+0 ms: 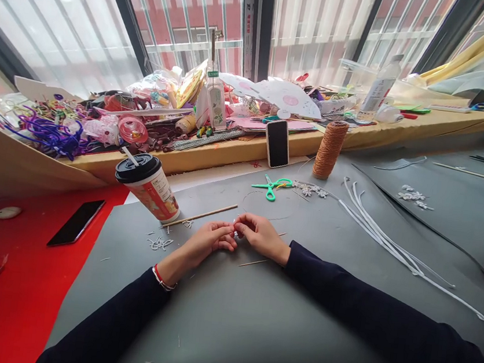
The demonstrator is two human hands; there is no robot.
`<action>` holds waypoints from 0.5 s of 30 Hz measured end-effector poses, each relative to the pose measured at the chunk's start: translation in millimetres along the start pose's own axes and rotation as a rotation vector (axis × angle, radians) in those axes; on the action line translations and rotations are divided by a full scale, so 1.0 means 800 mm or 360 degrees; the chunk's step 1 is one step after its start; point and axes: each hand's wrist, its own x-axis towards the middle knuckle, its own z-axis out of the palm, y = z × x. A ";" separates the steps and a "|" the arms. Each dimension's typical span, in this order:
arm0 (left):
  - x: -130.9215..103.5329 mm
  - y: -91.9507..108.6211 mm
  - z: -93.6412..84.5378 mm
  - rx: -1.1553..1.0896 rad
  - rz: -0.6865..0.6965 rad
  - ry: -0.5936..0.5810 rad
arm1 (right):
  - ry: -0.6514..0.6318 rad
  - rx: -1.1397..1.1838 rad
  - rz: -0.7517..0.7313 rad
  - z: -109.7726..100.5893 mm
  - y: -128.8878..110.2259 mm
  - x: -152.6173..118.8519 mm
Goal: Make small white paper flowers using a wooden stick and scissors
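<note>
My left hand [211,239] and my right hand [259,236] meet above the grey table cover [216,330], thumbs and fingertips pinched together. Between them is something small and whitish, mostly hidden by the fingers. Just beyond the hands lie green-handled scissors [271,188], partly spread. Beside these rests a cluster of small white knotted pieces [311,189]. A thin wooden stick [201,215] lies past my left hand, and short white cord scraps [160,243] are scattered to its left. Another thin stick [254,262] lies under my right wrist.
A paper cup with a straw [149,185] stands left, near a dark phone [76,222] on red cloth. A spool of brown twine [330,149] and an upright phone [278,143] stand at the back. White pipe-like cords [386,239] lie right. Craft clutter [135,123] fills the sill.
</note>
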 end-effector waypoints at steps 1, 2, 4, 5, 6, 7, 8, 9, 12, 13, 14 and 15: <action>0.000 0.000 -0.001 -0.0005 -0.0002 -0.0003 | -0.0002 0.0020 -0.0001 0.000 -0.001 0.000; 0.001 0.000 -0.002 -0.0008 -0.0002 -0.0006 | -0.0005 0.0036 -0.0002 -0.001 -0.001 0.000; 0.001 0.000 -0.003 -0.0011 -0.0003 -0.0006 | -0.0009 0.0056 -0.0003 -0.001 -0.002 -0.001; 0.002 -0.001 -0.003 -0.0013 -0.0004 -0.0005 | -0.0012 0.0062 -0.0006 -0.002 -0.003 -0.001; 0.002 -0.001 -0.004 -0.0016 -0.0007 -0.0004 | -0.0015 0.0065 -0.0011 -0.002 -0.004 -0.001; 0.002 -0.001 -0.004 -0.0020 -0.0009 -0.0003 | -0.0017 0.0068 -0.0017 -0.002 -0.004 -0.001; 0.002 -0.001 -0.004 -0.0021 -0.0011 -0.0003 | -0.0020 0.0069 -0.0024 -0.003 -0.005 -0.002; 0.002 0.000 -0.005 -0.0019 -0.0012 -0.0003 | -0.0023 0.0068 -0.0030 -0.003 -0.006 -0.002; 0.000 0.001 -0.005 0.0007 -0.0016 -0.0007 | -0.0021 0.0056 -0.0037 -0.004 -0.007 -0.002; 0.000 0.002 -0.005 0.0017 -0.0016 -0.0007 | -0.0016 0.0052 -0.0033 -0.003 -0.008 -0.002; -0.001 0.003 -0.004 0.0026 -0.0011 -0.0002 | -0.0008 0.0051 -0.0024 -0.003 -0.008 -0.003; -0.002 0.003 -0.003 0.0038 -0.0001 0.0006 | 0.0007 0.0046 -0.0014 -0.002 -0.008 -0.003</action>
